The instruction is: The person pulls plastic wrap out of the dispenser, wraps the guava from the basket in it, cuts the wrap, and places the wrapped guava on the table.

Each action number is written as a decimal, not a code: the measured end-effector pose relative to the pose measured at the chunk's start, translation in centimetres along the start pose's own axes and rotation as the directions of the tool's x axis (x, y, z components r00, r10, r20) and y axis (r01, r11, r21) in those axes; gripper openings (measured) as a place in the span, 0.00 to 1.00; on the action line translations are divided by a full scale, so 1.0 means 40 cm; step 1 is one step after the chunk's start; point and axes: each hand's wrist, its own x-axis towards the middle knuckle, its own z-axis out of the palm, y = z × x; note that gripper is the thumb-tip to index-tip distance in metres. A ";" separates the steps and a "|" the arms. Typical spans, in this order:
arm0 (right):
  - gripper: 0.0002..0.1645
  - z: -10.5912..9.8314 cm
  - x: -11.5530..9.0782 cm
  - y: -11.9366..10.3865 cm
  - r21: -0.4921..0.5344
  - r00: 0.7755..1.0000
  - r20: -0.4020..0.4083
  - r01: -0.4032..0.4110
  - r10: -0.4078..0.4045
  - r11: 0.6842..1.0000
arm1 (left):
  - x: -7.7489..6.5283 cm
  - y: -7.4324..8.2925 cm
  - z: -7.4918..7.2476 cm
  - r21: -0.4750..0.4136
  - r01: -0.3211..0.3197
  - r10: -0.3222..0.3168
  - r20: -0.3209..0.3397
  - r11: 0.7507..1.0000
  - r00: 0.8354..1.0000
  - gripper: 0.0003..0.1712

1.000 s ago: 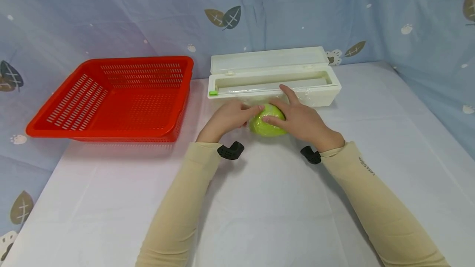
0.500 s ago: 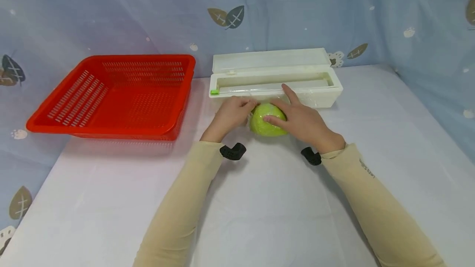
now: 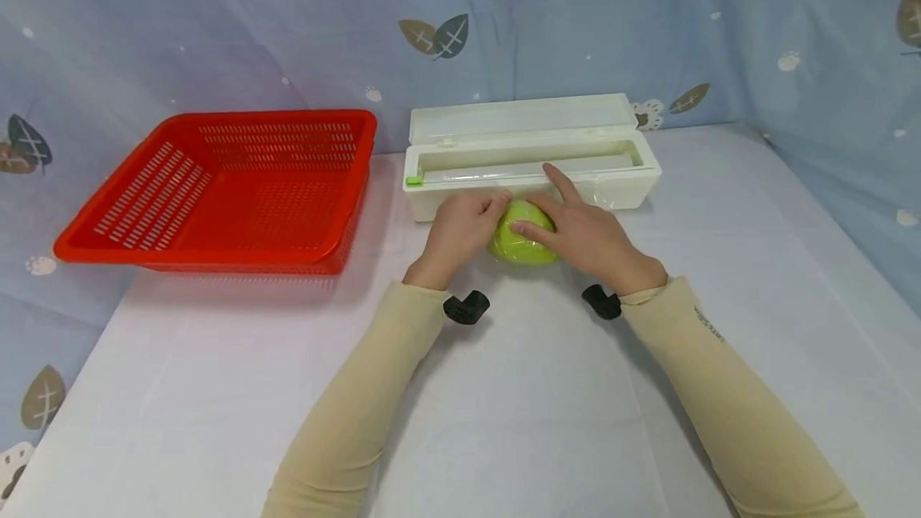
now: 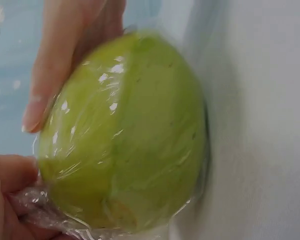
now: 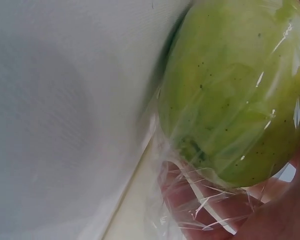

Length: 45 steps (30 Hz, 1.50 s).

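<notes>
A rounded yellow-green fruit [image 3: 520, 246], wrapped in clear cling film [image 4: 37, 205], sits on the white cloth in front of a white box. My right hand [image 3: 586, 234] grips it from the right, thumb across its near top and index finger stretched toward the box. At the fruit's upper left, my left hand [image 3: 464, 226] pinches the film with curled fingers. Glossy, stretched film covers the fruit in the left wrist view, bunched near the left fingers. Loose film [image 5: 190, 200] hangs over the right hand's fingers in the right wrist view.
The long white cling film box [image 3: 439, 202] stands lid-up against the curtain, a film roll [image 3: 518, 171] inside and a green slider [image 3: 413, 181] at its front left corner. On the left stands a red slotted basket [image 3: 331, 253]. A leaf-patterned blue curtain [image 3: 316, 22] backs the table.
My left hand has shifted right and turned more upright, its fingertips now at the fruit's upper left. My right hand has kept its grip on the fruit, nearly still.
</notes>
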 end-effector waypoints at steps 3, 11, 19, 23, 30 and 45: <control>0.45 0.001 0.003 0.002 -0.004 1.000 -0.002 0.007 -0.007 1.000 | -0.001 0.005 -0.001 0.106 -0.102 0.097 0.048 0.989 0.994 0.25; 0.41 -0.002 0.004 -0.002 0.013 0.999 0.019 0.026 -0.026 1.000 | -0.009 0.011 -0.008 0.119 -0.206 0.168 0.271 0.971 0.948 0.38; 0.41 -0.006 0.005 -0.002 0.043 0.998 0.054 0.010 -0.012 0.999 | -0.031 0.032 0.023 0.320 -0.226 0.138 0.275 0.920 0.952 0.49; 0.38 -0.010 0.004 0.004 0.076 0.998 0.055 0.011 -0.015 0.997 | -0.041 0.048 0.029 0.390 -0.184 0.084 0.258 0.902 0.962 0.49; 0.31 -0.027 -0.005 0.026 0.088 0.998 -0.055 0.044 -0.040 0.995 | -0.052 0.063 0.028 0.452 -0.193 0.088 0.243 0.871 0.966 0.48; 0.21 -0.071 -0.008 0.079 0.308 0.939 -0.330 0.010 0.097 0.951 | -0.041 0.057 0.012 0.347 -0.159 0.041 0.323 0.924 0.945 0.53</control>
